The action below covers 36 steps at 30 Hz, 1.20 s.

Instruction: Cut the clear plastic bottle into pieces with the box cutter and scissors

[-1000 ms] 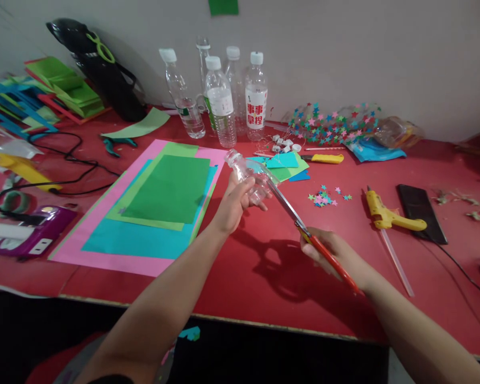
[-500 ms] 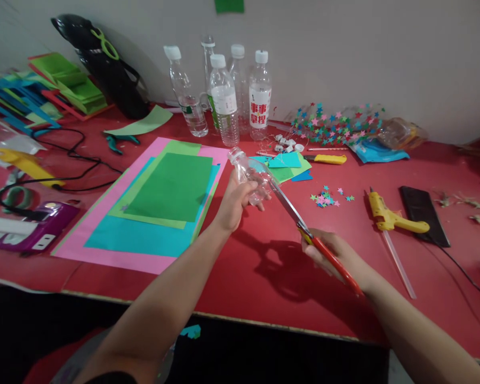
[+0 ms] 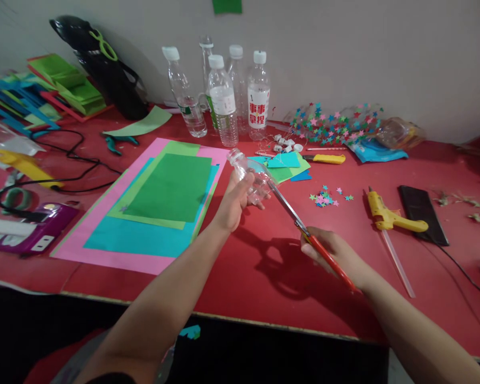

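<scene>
Two hands busy over the red table (image 3: 264,277): left hand (image 3: 234,200) wrapped around a small clear bottle (image 3: 250,173) held up beside the colored paper sheets (image 3: 156,202), right hand (image 3: 332,253) gripping red-handled scissors (image 3: 304,232) with blades touching the bottle.

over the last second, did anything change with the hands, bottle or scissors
Hardly anything. The left hand keeps its grip on the small clear bottle, and the right hand keeps the red-handled scissors with the blades at the bottle's lower end. Both sit in almost the same spot; the slight shift looks like camera movement. Nothing was picked up or let go. The paper sheets, standing bottles and glue gun lie as before.
</scene>
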### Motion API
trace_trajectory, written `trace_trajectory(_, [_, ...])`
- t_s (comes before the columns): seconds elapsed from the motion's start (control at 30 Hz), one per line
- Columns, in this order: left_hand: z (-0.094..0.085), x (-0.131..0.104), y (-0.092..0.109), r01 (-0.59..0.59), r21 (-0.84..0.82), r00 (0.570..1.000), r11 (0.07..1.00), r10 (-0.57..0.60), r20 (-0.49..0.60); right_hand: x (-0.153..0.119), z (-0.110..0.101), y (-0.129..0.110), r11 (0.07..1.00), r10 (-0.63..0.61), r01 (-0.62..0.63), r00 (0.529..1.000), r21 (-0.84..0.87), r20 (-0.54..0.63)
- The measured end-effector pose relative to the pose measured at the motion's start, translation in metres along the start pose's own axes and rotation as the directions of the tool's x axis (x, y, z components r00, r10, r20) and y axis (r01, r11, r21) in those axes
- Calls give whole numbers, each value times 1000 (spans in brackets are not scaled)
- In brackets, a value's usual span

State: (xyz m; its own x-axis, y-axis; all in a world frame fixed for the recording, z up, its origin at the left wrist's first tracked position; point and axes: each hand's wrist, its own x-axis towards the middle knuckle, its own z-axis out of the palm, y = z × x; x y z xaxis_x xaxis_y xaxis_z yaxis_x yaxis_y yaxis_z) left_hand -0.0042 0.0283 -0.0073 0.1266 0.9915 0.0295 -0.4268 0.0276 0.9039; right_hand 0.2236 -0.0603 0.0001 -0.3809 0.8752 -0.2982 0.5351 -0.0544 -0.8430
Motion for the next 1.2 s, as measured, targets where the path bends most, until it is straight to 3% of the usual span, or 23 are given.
trace_trajectory(0.3, [2,-2,2,0,96,1000,995,0,6,-2,3,-2,986,-18,10,999,167,46])
trace_trajectory(0.63, [2,0,-5,-6,130,1000,991,6,-1,-2,3,-3,984,3,-8,1000,180,29])
trace_trajectory(0.9, [4,0,-1,-22,216,992,976,47,-114,-2,2,-1,994,9,-14,999,108,53])
trace_trajectory(1.2, [2,-2,-3,-89,227,984,970,121,-131,-1,6,-1,987,44,-48,999,153,25])
